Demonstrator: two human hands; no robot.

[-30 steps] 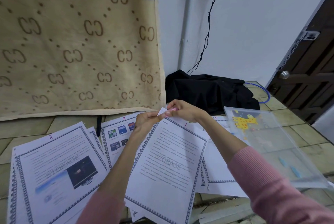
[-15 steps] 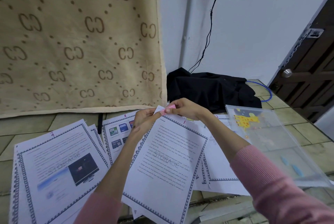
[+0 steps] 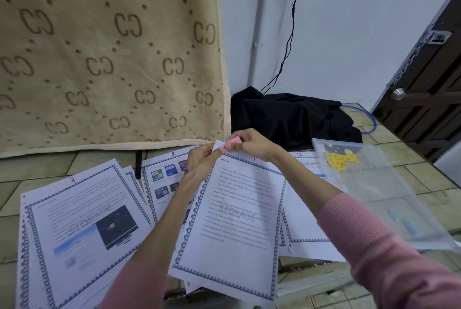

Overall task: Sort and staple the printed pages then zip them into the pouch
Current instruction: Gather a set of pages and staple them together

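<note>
Fingertips of the right hand (image 3: 252,145) clamp a small pink stapler (image 3: 233,143) on the top-left corner of the blue-bordered printed pages (image 3: 239,211); left hand (image 3: 199,161) pinches that corner. Clear zip pouch (image 3: 389,191) lies just right, overlapping other sheets.

Tiled floor (image 3: 411,166): printed pages (image 3: 74,221), clear pouch (image 3: 379,184), black cloth (image 3: 294,119).

Printed pages (image 3: 77,221): white sheets with blue patterned borders, "STORAGE" watermark, red handwritten numbers 9, 8, 12; lay fanned and overlapping. Stapler (image 3: 233,143): small, pink, clamped on the raised centre sheet's top corner. Pouch (image 3: 379,191): clear, giraffe print, flat at right.
</note>
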